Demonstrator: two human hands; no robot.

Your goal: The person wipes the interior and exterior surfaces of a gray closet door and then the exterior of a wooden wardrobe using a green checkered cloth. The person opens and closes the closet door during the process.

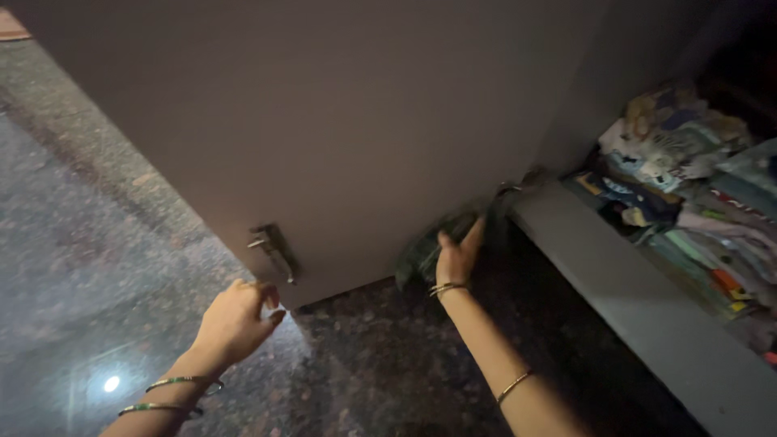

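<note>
The left hand (236, 322) is nearest, fingers loosely curled and empty, just below the metal handle (273, 251) of the wardrobe door (348, 121). That door, a broad, smooth, matte grey panel, stands swung open over the polished speckled stone floor (73, 243). Right of it, shelves hold soft folded clothes (688, 178). At the door's lower right edge, the right hand (458, 257) grips a dark crumpled cloth (429, 247), not yet shelved.

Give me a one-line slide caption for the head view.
Left hand near the cupboard door handle; right hand on a dark cloth beside stacked clothes.
</note>
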